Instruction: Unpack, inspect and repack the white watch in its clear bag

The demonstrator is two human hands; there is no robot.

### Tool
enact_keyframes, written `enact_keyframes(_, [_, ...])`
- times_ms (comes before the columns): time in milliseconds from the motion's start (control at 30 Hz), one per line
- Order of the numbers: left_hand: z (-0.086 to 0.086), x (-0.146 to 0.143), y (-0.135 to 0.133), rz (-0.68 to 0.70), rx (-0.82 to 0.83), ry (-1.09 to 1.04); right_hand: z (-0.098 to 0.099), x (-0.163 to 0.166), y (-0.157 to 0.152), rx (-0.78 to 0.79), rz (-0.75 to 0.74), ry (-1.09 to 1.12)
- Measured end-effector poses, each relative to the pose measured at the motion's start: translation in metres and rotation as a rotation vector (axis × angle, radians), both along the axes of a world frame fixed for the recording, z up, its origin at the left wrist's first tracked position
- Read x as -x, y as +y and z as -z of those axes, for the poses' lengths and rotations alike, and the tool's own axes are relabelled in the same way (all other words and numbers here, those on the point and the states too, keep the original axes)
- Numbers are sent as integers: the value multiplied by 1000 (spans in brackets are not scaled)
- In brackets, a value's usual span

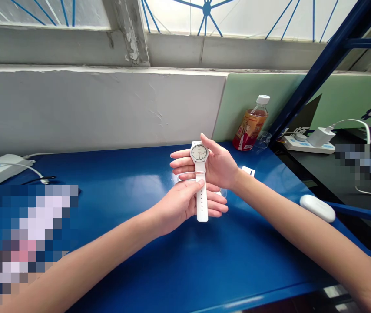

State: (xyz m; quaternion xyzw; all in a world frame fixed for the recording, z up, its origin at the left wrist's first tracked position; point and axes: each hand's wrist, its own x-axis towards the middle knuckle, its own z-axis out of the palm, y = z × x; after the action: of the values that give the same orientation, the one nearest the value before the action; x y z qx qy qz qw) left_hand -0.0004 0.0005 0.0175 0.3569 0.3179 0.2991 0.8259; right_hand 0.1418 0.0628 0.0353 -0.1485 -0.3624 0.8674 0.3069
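Holding: two bare hands meet above a blue tabletop (pixel 172 269), with a white wristwatch (pixel 200 166) between them.
Wristwatch: near the middle of the view, its round dial (pixel 199 152) facing the wearer and its strap (pixel 202 204) running down towards them, the row of holes showing.
Left hand (pixel 175 204): closed on the strap, thumb on the front, fingers passing behind and out the other side.
Right hand (pixel 221 165): wide, palm showing and fingers outstretched behind the watch case; the thumb points up beside it (whether its tip touches, I cannot tell).
Step in hand: judging by the pose, the watch is being steadied and presented face-up, the left hand pinching and the right backing it.
Next move: it would seem to call for a sure thumb on the strap, since the strap's lower end hangs free, and for support behind the case if either hand shifts.
Far right corner: a bottle (pixel 250 124) with a white cap stands near the wall.
Right edge: a rounded white case (pixel 317 208) lies just beyond the right forearm.
Far left: a white power strip (pixel 1 169) with cables.
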Motion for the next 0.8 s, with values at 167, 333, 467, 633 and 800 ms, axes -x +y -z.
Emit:
enact_keyframes(167, [2,1,1,4,-25,16,-1,-1,0,8,16,-18])
enact_keyframes(333, [0,0,1,1,-22,71,0,-2,2,-7,-4,14])
enact_keyframes(467, [-3,1,2,10,-32,111,-1,-2,2,16,14,10])
enact_keyframes(633, [-2,2,3,-25,-66,57,-1,-1,1,59,160,4])
enact_keyframes(800, [0,2,0,-59,-115,31,1,0,3,33,332,-30])
